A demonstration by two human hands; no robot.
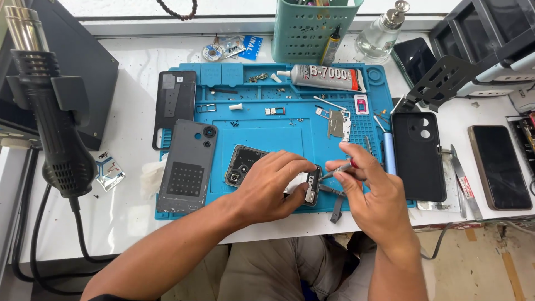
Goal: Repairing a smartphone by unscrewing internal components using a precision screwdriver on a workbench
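Two hands work mid-frame on an opened phone [248, 165] on the blue mat [267, 131]: left hand [273, 187] pressed on it, right hand [370, 187] pinching a screwdriver [337, 170]. Back cover [187, 165] already off; small plates [336, 124] removed; reassembly seemingly remains.

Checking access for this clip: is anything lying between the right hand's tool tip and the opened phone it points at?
Nothing visible does. The right hand holds a thin tool whose tip meets the opened phone at the end that the left hand pins to the blue mat. The left fingers sit beside the tip, not across it.
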